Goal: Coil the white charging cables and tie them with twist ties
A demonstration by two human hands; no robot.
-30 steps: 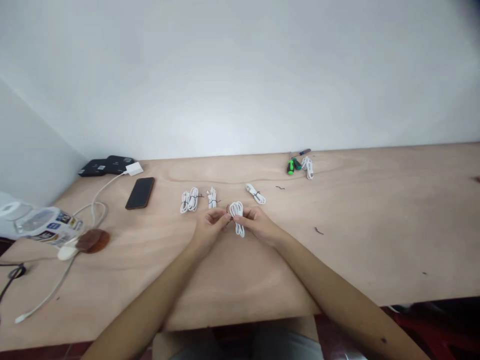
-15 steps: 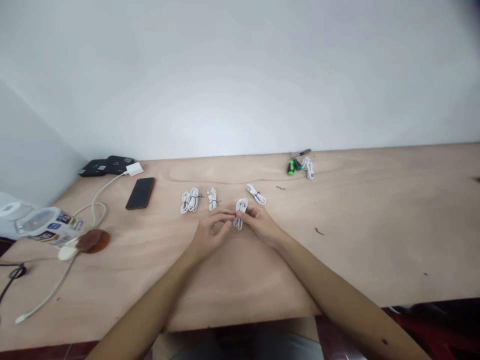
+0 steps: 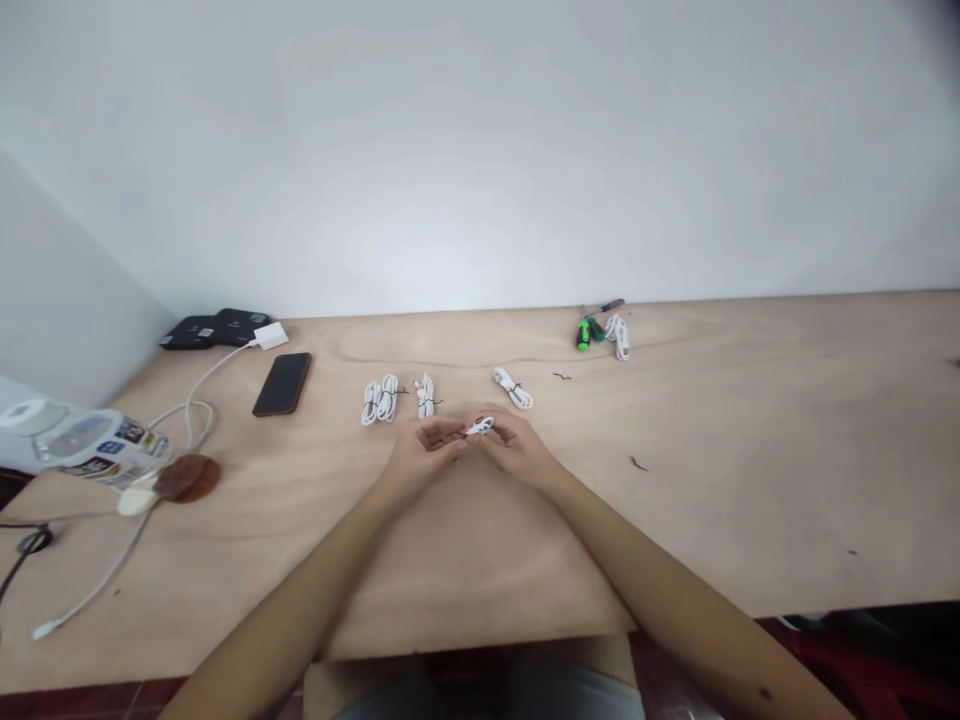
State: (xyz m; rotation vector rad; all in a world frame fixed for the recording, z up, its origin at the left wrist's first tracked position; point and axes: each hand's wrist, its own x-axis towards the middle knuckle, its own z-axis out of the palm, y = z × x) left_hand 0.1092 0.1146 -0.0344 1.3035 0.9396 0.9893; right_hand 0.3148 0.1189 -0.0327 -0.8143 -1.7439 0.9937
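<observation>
Near the middle of the wooden table (image 3: pixel 712 430), a small coiled white cable (image 3: pixel 481 426) is between my two hands, seen nearly edge-on. My right hand (image 3: pixel 517 447) grips its right side. My left hand (image 3: pixel 427 450) has its thumb and fingers pinched at the cable's left end, on what looks like a thin dark tie. Just beyond my hands lie tied white cable bundles: a pair (image 3: pixel 380 400) at the left, one (image 3: pixel 426 397) beside it, and another (image 3: pixel 513 388) to the right.
A phone (image 3: pixel 282 384), black boxes (image 3: pixel 217 328), a white adapter (image 3: pixel 271 335) with cable, and a plastic bottle (image 3: pixel 101 445) are at the left. Screwdrivers (image 3: pixel 583 334) and another white cable (image 3: pixel 619 337) lie back right. Dark ties (image 3: pixel 638 464) are scattered at right.
The coiled cable has been tilted from upright to nearly edge-on between my hands. My left hand's fingers have curled in closer to it.
</observation>
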